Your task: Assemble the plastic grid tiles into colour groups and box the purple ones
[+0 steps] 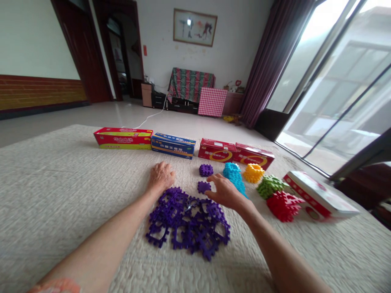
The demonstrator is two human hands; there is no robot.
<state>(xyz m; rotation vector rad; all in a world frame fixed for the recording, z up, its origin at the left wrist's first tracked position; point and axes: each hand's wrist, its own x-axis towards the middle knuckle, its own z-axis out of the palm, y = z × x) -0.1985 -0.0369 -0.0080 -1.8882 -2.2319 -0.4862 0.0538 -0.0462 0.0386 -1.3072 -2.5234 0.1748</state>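
Observation:
Loose purple interlocking toy tiles (180, 238), many with open centres, lie heaped on the quilted cover between my forearms. My left hand (161, 178) rests at the heap's upper left edge, its fingers curled down; no tile shows in it. Just beyond the heap lies a solid purple square tile (203, 187). My right hand (225, 191) is over its right side, thumb and forefinger apart; whether they touch the tile is unclear. Behind it sits a small purple block of joined tiles (206, 170). Light blue joined tiles (234, 179) stand right behind my right hand, partly hidden.
Yellow (254, 173), green (271, 186) and red joined tiles (284, 206) sit farther right, beside a white and red box (324, 195). Along the back stand a red and yellow-green box (124, 139), a blue box (173, 145) and two red boxes (217, 150).

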